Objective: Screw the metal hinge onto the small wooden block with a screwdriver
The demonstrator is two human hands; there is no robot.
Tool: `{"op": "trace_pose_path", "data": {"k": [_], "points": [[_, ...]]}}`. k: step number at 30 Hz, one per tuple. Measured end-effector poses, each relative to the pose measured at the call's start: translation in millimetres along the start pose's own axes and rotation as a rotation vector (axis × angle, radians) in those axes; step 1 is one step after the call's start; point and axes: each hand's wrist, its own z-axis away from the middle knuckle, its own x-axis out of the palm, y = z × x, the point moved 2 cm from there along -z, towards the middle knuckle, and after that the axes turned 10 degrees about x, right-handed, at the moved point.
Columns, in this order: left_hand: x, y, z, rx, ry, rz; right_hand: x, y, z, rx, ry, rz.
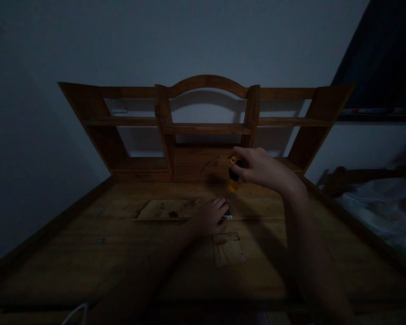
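Note:
A yellow and black screwdriver (233, 183) stands nearly upright over the wooden desk (128, 257), its handle in the closed fingers of my right hand (253, 166). The thin metal shaft points down to the corner of a small dark object with a light metal edge (228, 217). My left hand (212, 216) rests on the desk with its fingers curled round that object, which hides most of it. The screwdriver tip meets the object's right end, just beside my left fingertips.
Wooden shelves (206, 129) rise from the desk's back edge. A thin wire (209, 164) curves up behind my hands. A pale square patch (229, 249) lies nearer on the desktop. White plastic (382, 207) is at the right, and a white cable (76, 312) at the lower left.

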Motion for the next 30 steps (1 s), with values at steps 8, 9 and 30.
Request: {"op": "trace_pose_path", "data": {"k": [8, 9, 30], "points": [[2.8, 4.9, -0.7, -0.008, 0.008, -0.072, 8.1, 2.6, -4.4, 0.071, 0.015, 0.143], [3.5, 5.4, -0.6, -0.009, 0.011, -0.08, 8.0, 2.5, -4.5, 0.068, 0.004, 0.138], [3.5, 3.7, -1.1, -0.016, 0.001, -0.088, 9.9, 5.0, 0.1, 0.026, -0.129, -0.075]]}}
